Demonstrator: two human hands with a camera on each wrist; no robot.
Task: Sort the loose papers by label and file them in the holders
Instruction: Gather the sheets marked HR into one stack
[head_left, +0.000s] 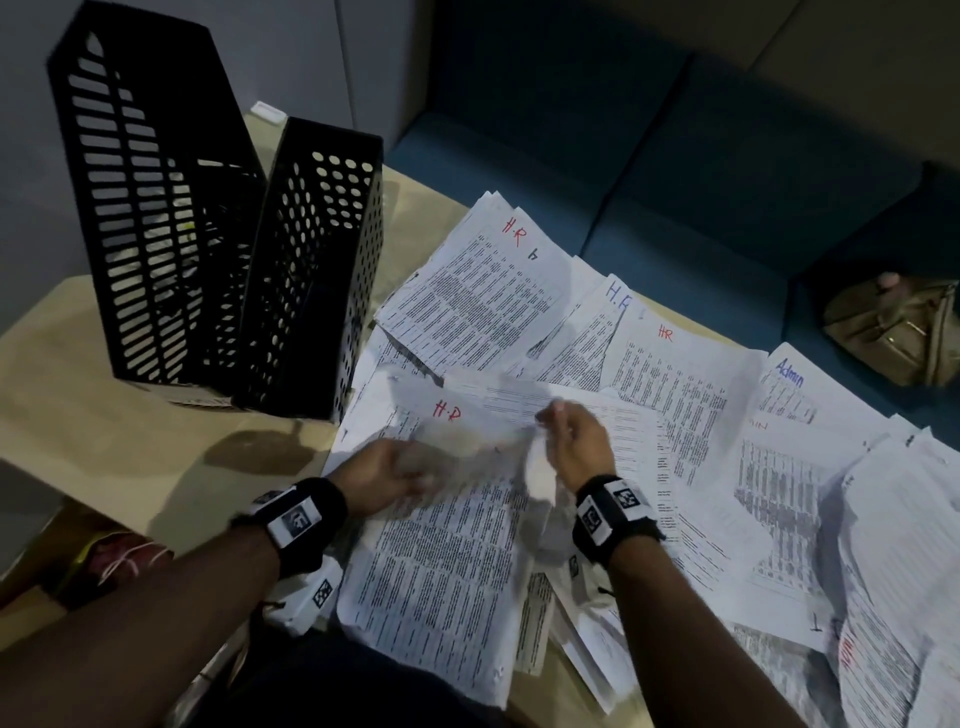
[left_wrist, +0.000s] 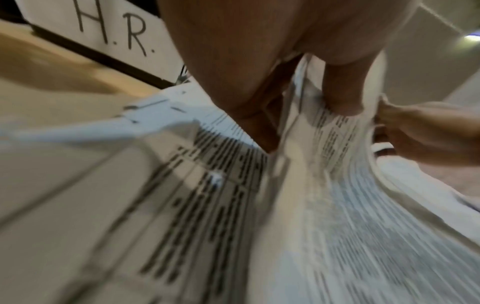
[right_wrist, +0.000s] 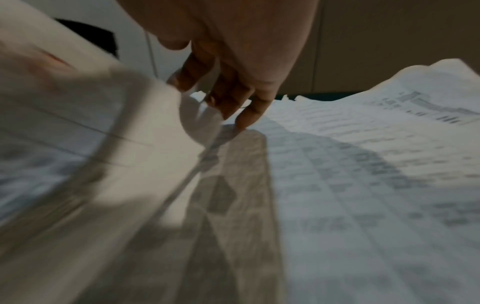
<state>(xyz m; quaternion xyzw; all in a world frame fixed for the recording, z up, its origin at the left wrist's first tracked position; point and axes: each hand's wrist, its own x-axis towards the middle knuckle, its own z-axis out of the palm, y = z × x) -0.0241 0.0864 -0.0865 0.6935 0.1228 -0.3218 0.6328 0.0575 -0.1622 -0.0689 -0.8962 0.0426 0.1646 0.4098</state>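
On the table (head_left: 156, 467), a beige top, printed sheets lie fanned and overlapping across the right half, several headed by hand: one marked "H.R" in red (head_left: 488, 296) at the far edge, one marked "HR" (head_left: 675, 384) right of it, one marked "Admin" in blue (head_left: 789, 384) further right. Two black perforated holders stand upright at the far left, the taller slotted holder (head_left: 130, 208) touching the shorter round-holed holder (head_left: 311, 270); in the left wrist view a white card lettered "H.R." (left_wrist: 114, 28) shows on a holder's base. Left hand (head_left: 389, 475) and right hand (head_left: 576, 447) are both at a lifted sheet (head_left: 467, 441), blurred, hanging just above the near "H.R" page (head_left: 441, 545). Left grip: thumb and fingers (left_wrist: 342, 88) pinch the sheet's edge. Right grip: fingers (right_wrist: 249, 111) point down, loosely spread, tips touching paper; whether they pinch the sheet cannot be told through the blur. The lifted sheet hides part of the left hand and the pages below. Beyond the table, a blue sofa (head_left: 675, 156) with a tan bag (head_left: 893, 327) on it at the right. Black straps with square markers sit on both wrists.
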